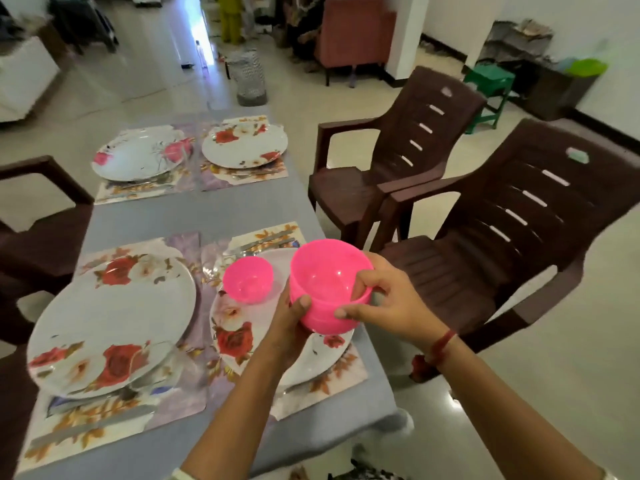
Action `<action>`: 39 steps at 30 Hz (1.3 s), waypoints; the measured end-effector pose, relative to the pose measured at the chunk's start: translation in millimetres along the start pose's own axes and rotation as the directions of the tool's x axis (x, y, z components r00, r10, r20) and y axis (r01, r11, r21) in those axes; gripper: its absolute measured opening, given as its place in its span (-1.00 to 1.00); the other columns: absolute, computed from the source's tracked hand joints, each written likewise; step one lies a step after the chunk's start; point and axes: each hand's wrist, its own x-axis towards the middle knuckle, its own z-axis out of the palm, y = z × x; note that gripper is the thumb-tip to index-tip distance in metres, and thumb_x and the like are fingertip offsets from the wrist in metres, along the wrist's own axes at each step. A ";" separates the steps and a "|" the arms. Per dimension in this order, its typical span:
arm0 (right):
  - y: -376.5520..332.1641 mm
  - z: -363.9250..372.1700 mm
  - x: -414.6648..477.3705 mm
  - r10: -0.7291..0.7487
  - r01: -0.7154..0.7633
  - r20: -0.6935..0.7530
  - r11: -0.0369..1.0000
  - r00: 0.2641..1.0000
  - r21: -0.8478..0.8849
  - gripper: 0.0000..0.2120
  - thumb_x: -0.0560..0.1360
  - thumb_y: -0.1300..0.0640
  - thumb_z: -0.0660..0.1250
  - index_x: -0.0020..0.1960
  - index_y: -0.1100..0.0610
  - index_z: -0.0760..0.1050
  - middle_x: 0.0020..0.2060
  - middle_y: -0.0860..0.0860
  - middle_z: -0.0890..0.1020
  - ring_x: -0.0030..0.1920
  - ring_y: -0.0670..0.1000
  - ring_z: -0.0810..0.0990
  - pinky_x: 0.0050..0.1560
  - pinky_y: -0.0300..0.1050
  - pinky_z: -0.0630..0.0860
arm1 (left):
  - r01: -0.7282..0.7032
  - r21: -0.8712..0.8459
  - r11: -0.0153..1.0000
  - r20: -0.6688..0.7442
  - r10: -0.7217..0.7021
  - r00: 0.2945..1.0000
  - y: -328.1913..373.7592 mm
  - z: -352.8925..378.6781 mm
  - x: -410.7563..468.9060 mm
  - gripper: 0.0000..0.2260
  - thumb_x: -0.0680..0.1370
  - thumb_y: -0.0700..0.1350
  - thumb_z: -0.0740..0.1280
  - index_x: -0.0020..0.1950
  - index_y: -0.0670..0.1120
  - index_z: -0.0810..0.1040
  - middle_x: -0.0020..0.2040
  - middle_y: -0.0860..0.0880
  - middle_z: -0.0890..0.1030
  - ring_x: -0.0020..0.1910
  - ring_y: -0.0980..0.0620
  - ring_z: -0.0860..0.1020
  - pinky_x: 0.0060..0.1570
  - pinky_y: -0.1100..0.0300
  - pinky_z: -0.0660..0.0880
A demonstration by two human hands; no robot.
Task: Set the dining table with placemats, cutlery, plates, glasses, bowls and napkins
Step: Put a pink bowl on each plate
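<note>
Both hands hold a large pink bowl point(322, 282) in the air, just above the right edge of the near-right plate point(239, 327). The left hand point(289, 320) cups the bowl from below with its thumb on the wall. The right hand point(388, 299) pinches the rim with curled fingers. A small pink bowl point(247, 278) sits on that plate's far part. Cutlery point(263, 242) lies just beyond the plate, and two brown chairs point(485, 216) stand to its right.

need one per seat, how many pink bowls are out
2. A small pink bowl sits on the near right plate; a larger pink bowl is held by the left hand and right hand above it. Others may be nested unseen.
</note>
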 end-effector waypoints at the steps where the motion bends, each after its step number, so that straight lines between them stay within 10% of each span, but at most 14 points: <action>1: 1.4 -7.8 -5.7 0.004 -0.004 -0.028 1.000 1.000 0.022 -0.61 0.15 -0.22 0.49 -0.35 0.09 0.50 0.14 -0.18 0.47 0.19 -0.15 0.44 0.03 -0.18 0.58 | 0.005 0.016 1.000 0.003 -0.005 1.000 -2.5 10.0 2.0 -0.03 0.03 0.28 0.61 0.34 -0.02 0.36 0.14 -0.08 0.61 0.12 -0.12 0.59 -0.09 0.04 0.59; 12: 50.8 -180.4 -104.5 0.073 -0.012 -0.151 0.928 0.986 0.372 -0.46 0.21 -0.16 0.51 -0.41 0.28 0.36 -0.51 -0.04 0.39 -0.46 -0.11 0.36 -0.39 -0.31 0.33 | -0.019 0.022 1.000 0.127 0.016 0.992 -91.4 191.9 22.2 0.02 0.08 0.24 0.62 0.39 -0.17 0.32 0.18 -0.17 0.57 0.15 -0.15 0.55 -0.01 0.03 0.57; 17: 73.0 -280.5 -168.4 0.173 -0.002 -0.390 0.916 0.904 0.402 -0.23 0.16 -0.53 0.32 -0.42 0.23 0.32 -0.49 -0.01 0.28 -0.46 -0.10 0.23 -0.44 -0.28 0.18 | 0.010 0.087 0.996 0.148 -0.022 0.989 -143.1 302.3 39.8 0.02 0.07 0.25 0.61 0.37 -0.19 0.35 0.18 -0.12 0.59 0.15 -0.09 0.55 0.05 0.07 0.55; 21: 87.9 -354.3 -204.2 0.236 0.007 -0.532 0.910 0.813 0.415 0.05 0.03 -0.60 0.30 -0.23 0.47 0.42 -0.40 0.14 0.46 -0.33 0.08 0.46 -0.28 -0.06 0.44 | 0.053 0.078 0.996 0.213 -0.068 0.975 -168.7 371.4 60.9 -0.05 0.00 0.24 0.63 0.29 -0.09 0.42 0.12 -0.06 0.62 0.07 0.00 0.62 -0.09 0.16 0.57; 25: 112.0 -422.0 -232.2 0.339 0.022 -0.610 0.863 0.716 0.505 -0.29 -0.07 -0.58 0.34 -0.26 -0.01 0.64 -0.27 -0.01 0.70 -0.24 0.02 0.69 -0.32 -0.15 0.63 | 0.093 0.079 0.992 0.327 -0.114 0.938 -195.4 431.3 89.9 -0.02 -0.01 0.21 0.64 0.32 -0.07 0.40 0.11 -0.10 0.62 0.02 -0.02 0.64 -0.19 0.11 0.61; 32: 185.8 -551.3 -239.7 0.353 0.046 -0.646 0.856 0.677 0.515 -0.09 -0.09 -0.47 0.49 -0.09 0.28 0.54 -0.25 -0.03 0.67 -0.17 -0.02 0.67 -0.24 -0.20 0.59 | 0.120 0.158 0.980 0.354 -0.170 0.920 -266.3 536.1 179.1 0.01 0.11 0.26 0.59 0.44 -0.09 0.33 0.26 -0.21 0.51 0.21 -0.18 0.51 0.13 -0.15 0.50; 39: 246.2 -706.8 -170.7 0.365 0.149 -0.632 0.778 0.683 0.610 -0.16 -0.11 -0.36 0.58 -0.01 0.09 0.46 0.05 0.04 0.57 -0.13 0.03 0.67 -0.22 -0.16 0.59 | 0.120 0.037 0.992 0.353 -0.125 0.927 -312.0 651.9 321.0 0.00 0.10 0.29 0.58 0.43 -0.08 0.37 0.27 -0.22 0.53 0.25 -0.23 0.47 0.24 -0.19 0.38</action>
